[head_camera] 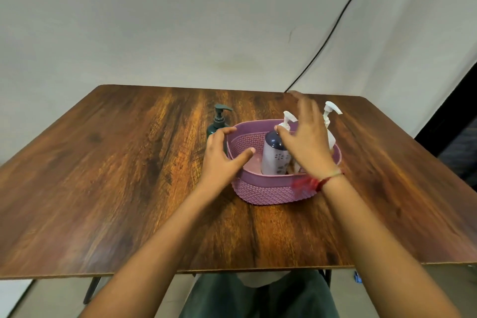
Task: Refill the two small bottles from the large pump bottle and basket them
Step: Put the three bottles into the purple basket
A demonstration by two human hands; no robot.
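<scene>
A mauve plastic basket (271, 193) with a woven pattern sits on the bench (129, 188), just right of the frame's centre. Upright inside it stands a white bottle (275, 157) with a dotted print, navy shoulder and white pump. A dark green pump bottle (219, 122) stands upright just behind the basket's left end. A slim white pump bottle (327, 120) rises upright at the basket's far right end. It is unclear whether it is inside or behind the rim.
</scene>
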